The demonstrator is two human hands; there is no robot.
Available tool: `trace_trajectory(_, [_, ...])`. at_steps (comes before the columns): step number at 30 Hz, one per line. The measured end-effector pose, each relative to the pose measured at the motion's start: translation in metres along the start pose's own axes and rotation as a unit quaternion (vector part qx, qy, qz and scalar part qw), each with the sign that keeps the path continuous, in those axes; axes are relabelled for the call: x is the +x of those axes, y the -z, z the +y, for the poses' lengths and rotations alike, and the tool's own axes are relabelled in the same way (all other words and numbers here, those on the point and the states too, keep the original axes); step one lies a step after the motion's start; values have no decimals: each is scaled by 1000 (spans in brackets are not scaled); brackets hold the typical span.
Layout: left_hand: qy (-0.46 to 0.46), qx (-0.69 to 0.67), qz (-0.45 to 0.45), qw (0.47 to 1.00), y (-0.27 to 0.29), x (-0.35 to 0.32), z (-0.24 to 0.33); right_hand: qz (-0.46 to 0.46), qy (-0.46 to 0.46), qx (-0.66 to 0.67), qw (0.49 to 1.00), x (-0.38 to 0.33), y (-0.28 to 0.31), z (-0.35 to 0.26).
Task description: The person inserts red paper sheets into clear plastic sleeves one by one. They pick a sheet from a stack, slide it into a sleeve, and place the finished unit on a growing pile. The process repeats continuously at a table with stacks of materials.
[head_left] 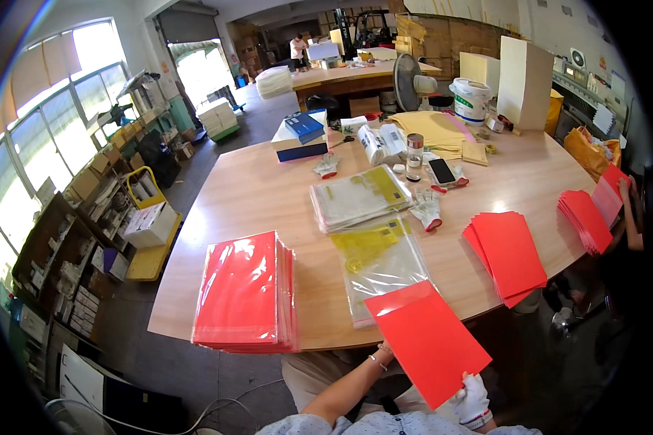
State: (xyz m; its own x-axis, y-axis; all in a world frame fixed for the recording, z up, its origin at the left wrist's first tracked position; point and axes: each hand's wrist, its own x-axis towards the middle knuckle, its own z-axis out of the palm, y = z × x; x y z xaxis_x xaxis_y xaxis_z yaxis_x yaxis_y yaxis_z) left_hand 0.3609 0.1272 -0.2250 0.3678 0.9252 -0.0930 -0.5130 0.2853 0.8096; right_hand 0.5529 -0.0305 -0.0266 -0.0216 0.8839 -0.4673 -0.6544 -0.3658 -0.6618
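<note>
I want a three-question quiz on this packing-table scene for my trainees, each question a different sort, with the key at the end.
1. Multiple choice: what is the right hand gripping near its lower corner?
A) a phone
B) a red sheet
C) a clear bottle

2. True or false: on the table, the plastic-wrapped red stack lies to the left of the yellow-marked clear sleeves, as seen in the picture.

3. Fill in the missing word: in the picture, the grey desk fan stands to the ____ of the white bucket.

Key: 1. B. 2. True. 3. left.
</note>
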Motion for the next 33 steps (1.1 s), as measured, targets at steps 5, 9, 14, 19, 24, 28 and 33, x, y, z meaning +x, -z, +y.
trace_trajectory(5, [-7, 88, 59, 994, -24, -61, -59, 2, -30, 2, 1000, 23, 8, 38])
trace_trajectory(9, [67, 373, 107, 919, -56, -74, -19, 5, -66, 150, 986, 104, 7, 71])
trace_trajectory(14, [24, 40, 111, 993, -37, -65, -27, -130, -111, 159, 972, 129, -12, 46])
trace_trajectory(19, [60, 12, 215, 975, -13, -99, 27, -156, -83, -209, 962, 108, -5, 35])
trace_trajectory(24, [108, 69, 179, 976, -4, -113, 51, -149, 385, -641, 647, 104, -69, 51])
trace_trajectory(28, [75, -6, 208, 975, 5, -107, 38, -118, 343, -730, 579, 112, -87, 93])
trace_trajectory(33, [86, -46, 282, 954, -12, -105, 50, -434, 326, -497, 677, 144, -42, 43])
